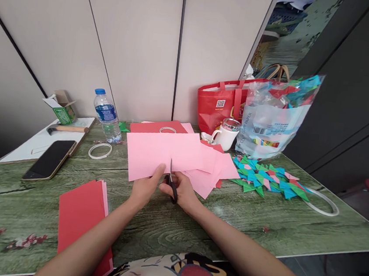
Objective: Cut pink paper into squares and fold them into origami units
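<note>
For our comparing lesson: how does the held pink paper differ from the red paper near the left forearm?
The pink paper is pale; the red paper is stronger in colour. The pink paper is raised in the left hand, with scissors at its lower edge; the red paper lies atop a pile. Both have straight edges.

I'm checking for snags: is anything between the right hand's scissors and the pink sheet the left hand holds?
Nothing visible: the scissors in the right hand overlap the pink sheet at its lower edge.

The green wood-grain worktop (228, 224) carries a white board (41, 138), water bottle (107, 114), red paper stack (80, 215) and folded-paper pieces (262, 178).
</note>
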Demonstrator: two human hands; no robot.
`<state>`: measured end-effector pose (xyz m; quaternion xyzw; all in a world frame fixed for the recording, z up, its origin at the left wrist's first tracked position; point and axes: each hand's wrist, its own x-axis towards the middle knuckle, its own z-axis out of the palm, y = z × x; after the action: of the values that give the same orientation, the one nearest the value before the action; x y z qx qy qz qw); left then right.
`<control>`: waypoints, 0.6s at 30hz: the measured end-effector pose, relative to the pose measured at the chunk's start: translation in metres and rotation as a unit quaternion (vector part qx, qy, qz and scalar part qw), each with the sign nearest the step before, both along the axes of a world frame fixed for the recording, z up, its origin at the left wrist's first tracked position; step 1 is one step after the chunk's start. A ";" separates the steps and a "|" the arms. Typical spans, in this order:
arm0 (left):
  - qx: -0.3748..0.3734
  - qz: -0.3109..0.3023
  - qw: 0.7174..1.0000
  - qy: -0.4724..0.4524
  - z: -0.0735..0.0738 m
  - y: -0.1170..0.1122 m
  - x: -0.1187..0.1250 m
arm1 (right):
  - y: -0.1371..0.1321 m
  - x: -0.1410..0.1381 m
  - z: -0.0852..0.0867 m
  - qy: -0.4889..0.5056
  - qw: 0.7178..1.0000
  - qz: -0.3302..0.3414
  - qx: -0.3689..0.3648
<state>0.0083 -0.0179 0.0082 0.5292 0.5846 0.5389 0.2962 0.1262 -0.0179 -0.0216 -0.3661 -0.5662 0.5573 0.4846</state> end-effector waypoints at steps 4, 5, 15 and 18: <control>-0.006 0.002 1.000 -0.023 0.001 0.000 0.000 | -0.001 -0.001 0.001 -0.004 1.000 -0.004 0.002; -0.010 0.003 1.000 -0.027 0.001 -0.001 0.000 | -0.001 -0.001 0.001 -0.003 1.000 -0.003 0.003; -0.013 0.011 1.000 -0.002 0.005 -0.003 0.002 | -0.003 0.000 0.006 -0.025 0.999 0.009 0.021; -0.013 0.009 1.000 -0.011 0.004 -0.003 0.002 | -0.003 0.000 0.006 -0.022 1.000 0.002 0.017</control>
<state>0.0108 -0.0206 0.0121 0.5140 0.5935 0.5394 0.3044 0.1257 -0.0213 -0.0157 -0.3690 -0.5867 0.5404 0.4770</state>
